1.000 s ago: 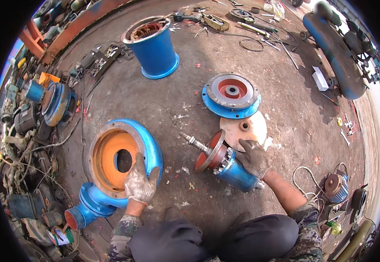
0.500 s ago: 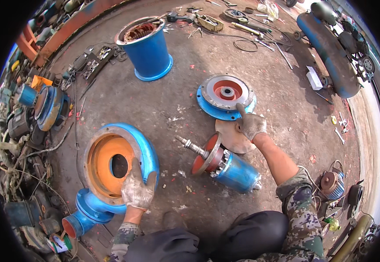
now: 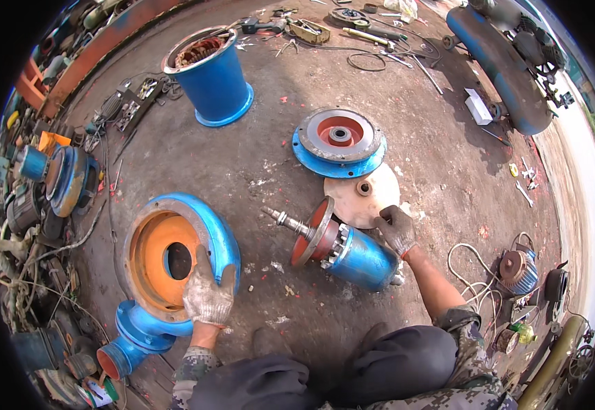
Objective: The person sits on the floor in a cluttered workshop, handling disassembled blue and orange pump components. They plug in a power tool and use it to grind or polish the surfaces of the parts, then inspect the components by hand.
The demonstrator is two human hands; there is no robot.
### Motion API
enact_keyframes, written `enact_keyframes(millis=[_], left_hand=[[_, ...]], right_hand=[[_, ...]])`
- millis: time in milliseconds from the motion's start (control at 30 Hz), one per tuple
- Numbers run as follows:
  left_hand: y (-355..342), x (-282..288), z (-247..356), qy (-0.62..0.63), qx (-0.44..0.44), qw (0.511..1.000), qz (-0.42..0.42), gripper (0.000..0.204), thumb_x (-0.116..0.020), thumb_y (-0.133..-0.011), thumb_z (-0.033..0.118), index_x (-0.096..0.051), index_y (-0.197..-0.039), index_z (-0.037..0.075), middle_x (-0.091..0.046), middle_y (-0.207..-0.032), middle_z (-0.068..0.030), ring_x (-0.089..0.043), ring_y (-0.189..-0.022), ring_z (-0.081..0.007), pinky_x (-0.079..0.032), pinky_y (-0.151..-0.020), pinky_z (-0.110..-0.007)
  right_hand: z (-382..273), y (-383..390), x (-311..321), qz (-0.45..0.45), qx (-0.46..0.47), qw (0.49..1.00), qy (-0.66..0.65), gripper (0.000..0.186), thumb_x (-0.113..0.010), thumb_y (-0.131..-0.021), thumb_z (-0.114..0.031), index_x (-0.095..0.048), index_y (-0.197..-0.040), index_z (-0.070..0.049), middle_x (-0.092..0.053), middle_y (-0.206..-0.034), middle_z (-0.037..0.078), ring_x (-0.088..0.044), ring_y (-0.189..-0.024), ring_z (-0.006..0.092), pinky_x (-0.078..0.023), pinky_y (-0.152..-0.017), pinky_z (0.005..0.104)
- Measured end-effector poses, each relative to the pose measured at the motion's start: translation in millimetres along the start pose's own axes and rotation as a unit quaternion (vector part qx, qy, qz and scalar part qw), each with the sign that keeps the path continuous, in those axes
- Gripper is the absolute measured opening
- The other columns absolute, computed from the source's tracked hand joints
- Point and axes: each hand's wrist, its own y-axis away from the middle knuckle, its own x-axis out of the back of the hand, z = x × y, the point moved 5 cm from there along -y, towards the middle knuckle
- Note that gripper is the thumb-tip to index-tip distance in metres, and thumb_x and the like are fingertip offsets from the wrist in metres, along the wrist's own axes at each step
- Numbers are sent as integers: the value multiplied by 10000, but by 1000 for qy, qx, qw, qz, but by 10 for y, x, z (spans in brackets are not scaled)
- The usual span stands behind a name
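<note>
1. Blue-bodied rotor assembly (image 3: 360,260) lies right of orange-lined volute casing (image 3: 154,256), in front of pale disc (image 3: 360,206); flanged cover (image 3: 339,145) sits just beyond;
2. blue motor housing (image 3: 215,92) stands upright, windings (image 3: 200,53) inside;
3. left hand (image 3: 208,295) rests on the casing, thumb spread wide;
4. right hand (image 3: 397,232) is at the disc's near edge, fingers curled; I cannot tell whether they grip it.

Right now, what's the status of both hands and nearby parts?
Left hand open on blue casing. Right hand fingers curled at edge of pale disc, contact unclear. Blue-bodied shaft assembly lying between hands.
</note>
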Motion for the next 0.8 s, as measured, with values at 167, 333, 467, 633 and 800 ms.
enact_keyframes(millis=[167,333,467,633,800], left_hand=[[43,-50,-39,-17,-31,999,41,796,-765,-965,365,-474,-1567,-66,-707,-1297,-334,-732,-1113,-472,-588,-932,-513],[58,-81,-65,1,-6,1000,15,790,-745,-991,319,-424,-1615,-43,-626,-1473,-331,-663,-1306,-462,-549,-1060,-491],[47,-81,-49,-1,-7,1000,13,789,-743,-994,320,-419,-1620,-36,-624,-1477,-329,-657,-1319,-459,-545,-1068,-491],[47,-71,-37,-12,-7,1000,9,797,-745,-992,327,-415,-1622,-34,-628,-1476,-320,-658,-1315,-458,-549,-1060,-489],[53,-81,-82,-28,-11,999,15,809,-756,-979,331,-421,-1618,-34,-650,-1446,-315,-687,-1263,-456,-566,-1024,-497]], right_hand=[[21,435,42,41,-57,994,-84,296,-739,-976,-291,-760,-999,2,-775,-895,197,-749,-823,320,-584,-800,430],[-291,730,99,50,60,997,-22,234,-719,-1000,-260,-765,-1029,-32,-776,-1007,179,-749,-931,380,-581,-846,479],[-471,926,11,99,195,976,10,244,-727,-987,-263,-759,-1116,-59,-755,-1135,163,-734,-1036,386,-581,-899,491],[-421,893,-40,73,169,983,3,264,-733,-981,-258,-748,-1136,-45,-755,-1125,172,-735,-1046,384,-584,-906,489],[-447,904,-31,90,190,978,-1,251,-742,-973,-236,-745,-1139,-47,-754,-1116,200,-733,-1016,408,-576,-895,498]])
